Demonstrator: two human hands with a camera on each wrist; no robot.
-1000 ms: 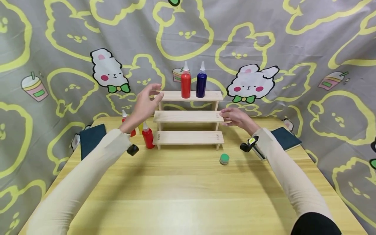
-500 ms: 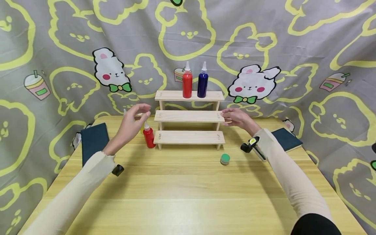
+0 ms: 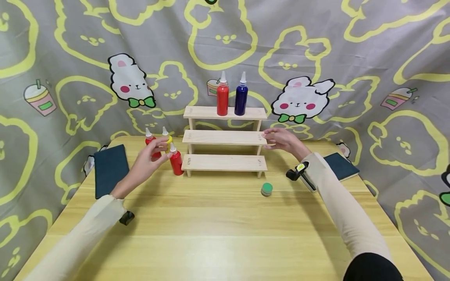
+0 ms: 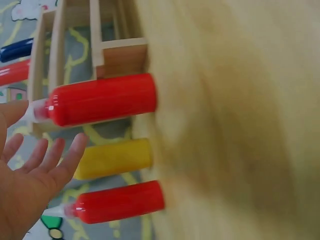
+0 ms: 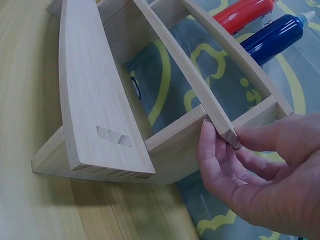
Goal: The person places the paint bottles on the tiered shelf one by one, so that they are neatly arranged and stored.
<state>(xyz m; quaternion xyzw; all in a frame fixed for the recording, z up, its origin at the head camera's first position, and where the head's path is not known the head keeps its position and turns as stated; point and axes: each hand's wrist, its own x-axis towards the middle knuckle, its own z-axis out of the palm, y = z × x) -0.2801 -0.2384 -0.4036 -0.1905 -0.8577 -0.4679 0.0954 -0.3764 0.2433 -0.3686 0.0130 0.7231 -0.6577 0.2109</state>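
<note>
My left hand [image 3: 144,162] is at the left of a three-step wooden shelf [image 3: 224,137], its fingers loosely spread around the tops of some squeeze bottles. In the left wrist view, the thumb overlaps the white nozzle of the front red bottle [image 4: 105,100]. Behind it stand a yellow bottle [image 4: 117,157] and another red bottle [image 4: 120,201], all upright on the table. My right hand [image 3: 283,140] pinches the right end of the middle step between thumb and fingers. On the top step stand a red bottle [image 3: 222,99] and a dark blue bottle [image 3: 241,99].
A small green-lidded jar [image 3: 266,189] sits in front of the shelf's right end. Dark notebooks lie at both sides, one notebook [image 3: 111,171] on the left and another notebook [image 3: 340,166] beyond the right forearm. A patterned curtain [image 3: 225,50] hangs behind the wooden table [image 3: 225,234].
My left hand has moved from beside the top step down and left to the bottles by the shelf. The right hand has kept its grip on the middle step.
</note>
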